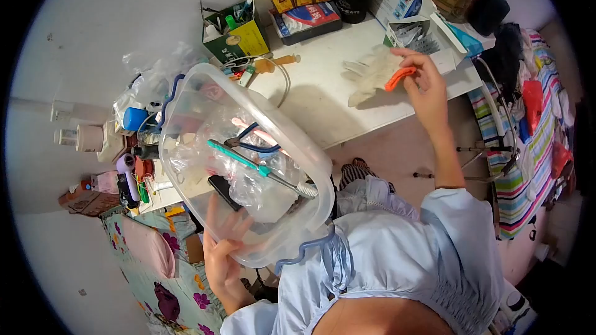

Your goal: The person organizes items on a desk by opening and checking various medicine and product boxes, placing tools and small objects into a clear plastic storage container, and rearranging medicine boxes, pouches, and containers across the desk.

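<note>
Glove [370, 75] points left, lengthwise across the view, orange cuff [399, 78] pinched in right hand [426, 82].

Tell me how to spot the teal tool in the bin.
Find the large clear bin held by the left hand. Inside, on crumpled clear plastic, the teal tool slants down rightward. Unlike the dark blue handles, its handle is bright teal.

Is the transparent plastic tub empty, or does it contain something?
Not empty: inside the tub lie a turquoise-handled tool and crumpled clear plastic.
</note>
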The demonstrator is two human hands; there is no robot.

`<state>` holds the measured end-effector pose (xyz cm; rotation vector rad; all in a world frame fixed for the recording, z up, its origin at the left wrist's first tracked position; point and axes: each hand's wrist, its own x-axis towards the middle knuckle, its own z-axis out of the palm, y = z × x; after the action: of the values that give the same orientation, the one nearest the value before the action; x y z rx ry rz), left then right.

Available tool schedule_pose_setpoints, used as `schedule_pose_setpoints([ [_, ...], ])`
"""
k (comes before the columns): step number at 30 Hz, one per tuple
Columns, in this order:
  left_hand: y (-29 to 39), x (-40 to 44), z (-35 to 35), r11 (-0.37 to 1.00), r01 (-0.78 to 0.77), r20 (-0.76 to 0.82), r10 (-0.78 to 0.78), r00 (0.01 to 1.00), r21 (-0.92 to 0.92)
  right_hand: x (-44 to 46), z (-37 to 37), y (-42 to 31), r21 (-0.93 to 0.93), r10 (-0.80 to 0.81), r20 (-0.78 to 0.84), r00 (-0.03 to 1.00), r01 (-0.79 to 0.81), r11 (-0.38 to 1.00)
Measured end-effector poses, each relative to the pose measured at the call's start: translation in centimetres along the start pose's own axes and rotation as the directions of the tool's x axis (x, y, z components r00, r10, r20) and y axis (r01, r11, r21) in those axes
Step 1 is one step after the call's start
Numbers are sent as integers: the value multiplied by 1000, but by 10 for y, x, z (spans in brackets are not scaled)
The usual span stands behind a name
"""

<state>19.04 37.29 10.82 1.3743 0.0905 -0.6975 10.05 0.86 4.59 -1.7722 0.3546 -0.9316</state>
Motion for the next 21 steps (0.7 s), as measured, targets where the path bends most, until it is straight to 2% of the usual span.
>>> schedule_pose_setpoints([
  [1,0,-1,0,999,11,4,-10,1000,-30,1,2,0,0,0,0,1000,0,1000],
  [3,1,-1,2,1000,3,10,-3,1000,-31,4,7,-1,149,-156,-45,987,162,976],
  [7,-7,2,-6,999,-33,12,34,999,-33,8,15,2,183,-174,3,985,170,968],
  [9,-6,0,-2,1000,-29,17,29,999,-10,12,17,3,148,-266,-100,959,279,949],
  [10,-6,-1,-1,1000,-24,21,24,999,16,14,15,6,147,-269,-94,959,280,949],
  [11,-9,0,-2,1000,-25,19,25,1000,10,16,12,11,110,-61,25,998,58,992],
  [12,-13,2,-5,999,-46,28,45,999,19,17,11,14,46,155,131,979,-162,986],
  [13,-15,3,-7,997,-69,37,68,997,28,17,14,12,43,149,135,980,-156,987],
  [15,-16,4,-3,996,-84,42,83,996,27,17,20,7,75,-194,-57,979,197,977],
  [16,-17,4,-2,995,-94,47,92,995,37,19,21,5,75,-195,-51,979,199,977],
  [18,-15,4,0,996,-82,45,80,996,37,23,20,2,41,-59,54,997,57,998],
  [21,-14,4,0,997,-60,55,58,997,39,22,24,0,89,-138,-12,990,139,986],
])
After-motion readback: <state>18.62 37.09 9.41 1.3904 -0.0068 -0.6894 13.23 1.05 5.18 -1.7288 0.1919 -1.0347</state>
